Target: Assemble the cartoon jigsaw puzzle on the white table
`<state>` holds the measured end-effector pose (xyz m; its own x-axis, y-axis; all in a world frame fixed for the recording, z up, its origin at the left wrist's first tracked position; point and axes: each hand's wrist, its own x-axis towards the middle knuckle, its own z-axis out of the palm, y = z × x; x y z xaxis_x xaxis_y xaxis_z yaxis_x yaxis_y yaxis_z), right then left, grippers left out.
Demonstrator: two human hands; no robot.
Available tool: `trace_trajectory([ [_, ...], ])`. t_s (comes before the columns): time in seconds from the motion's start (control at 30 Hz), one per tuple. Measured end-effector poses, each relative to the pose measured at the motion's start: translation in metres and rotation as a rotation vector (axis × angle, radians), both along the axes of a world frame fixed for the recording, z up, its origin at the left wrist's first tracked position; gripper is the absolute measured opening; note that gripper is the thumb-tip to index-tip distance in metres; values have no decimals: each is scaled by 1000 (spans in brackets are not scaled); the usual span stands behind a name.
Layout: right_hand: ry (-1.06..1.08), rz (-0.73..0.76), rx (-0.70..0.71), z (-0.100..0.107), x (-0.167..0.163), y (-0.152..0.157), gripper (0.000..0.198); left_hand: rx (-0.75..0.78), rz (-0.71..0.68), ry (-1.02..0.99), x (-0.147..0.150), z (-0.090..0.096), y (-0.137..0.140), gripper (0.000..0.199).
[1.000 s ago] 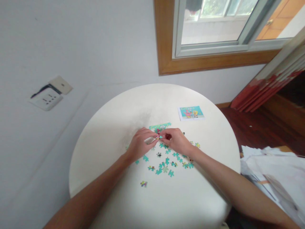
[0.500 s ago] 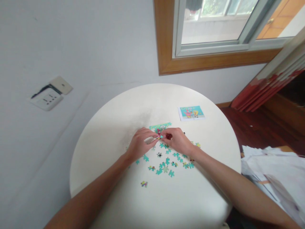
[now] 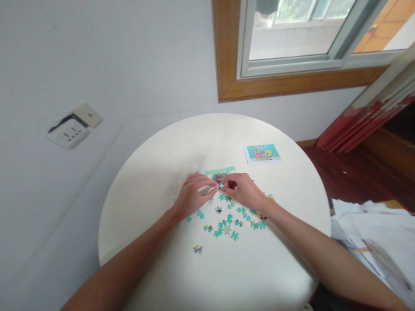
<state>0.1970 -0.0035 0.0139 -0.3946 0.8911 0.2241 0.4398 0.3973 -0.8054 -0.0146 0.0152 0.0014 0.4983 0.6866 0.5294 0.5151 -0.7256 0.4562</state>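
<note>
While we face the round, smooth white table, our left grip pinches one side of a small pink, yellow and teal jigsaw bit between thumb and fingertips. Our right grip pinches its other side, so we have it directly between the two. We cannot tell whether it is one piece or two joined, nor whether it touches the surface below.

Just beyond both grips we see a joined teal-green jigsaw strip with printed figures, its near edge partly hidden by our fingers. Farther off, beyond the right grip, lies a rectangular white-bordered picture card showing a pink figure and a yellow one on teal.

On the near side of the grips we have scattered, knobbed teal jigsaw pieces, some lying close together, and among them a black-and-white jigsaw piece. Nearer to us, well apart from the grips, lies a single yellow and purple jigsaw piece. Just beside our bare right forearm, we see some yellowish jigsaw pieces.
</note>
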Motion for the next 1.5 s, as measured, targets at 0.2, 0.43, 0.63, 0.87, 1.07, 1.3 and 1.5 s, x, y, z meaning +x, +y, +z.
trace_trajectory([
  [0.2,48,-2,-51,-3,-1,-1,8,-11,3,-1,1,0,-1,6],
  [0.43,275,-120,-173,-15,7,13,15,-33,-6,16,0,4,0,5],
  [0.63,350,-214,-241,-19,11,21,16,-34,93,-38,-2,4,1,8],
  [0.87,500,-55,-410,-19,-3,10,23,-112,-111,25,2,-1,-2,27],
  [1.07,590,-23,-527,-14,-9,3,40,-165,-121,4,3,-1,-3,21],
  [1.3,710,-52,-589,-15,-13,4,43,-113,-66,-89,2,2,-5,12],
  [1.5,646,-8,-585,-9,-4,7,34,-77,2,-169,1,3,-4,14],
])
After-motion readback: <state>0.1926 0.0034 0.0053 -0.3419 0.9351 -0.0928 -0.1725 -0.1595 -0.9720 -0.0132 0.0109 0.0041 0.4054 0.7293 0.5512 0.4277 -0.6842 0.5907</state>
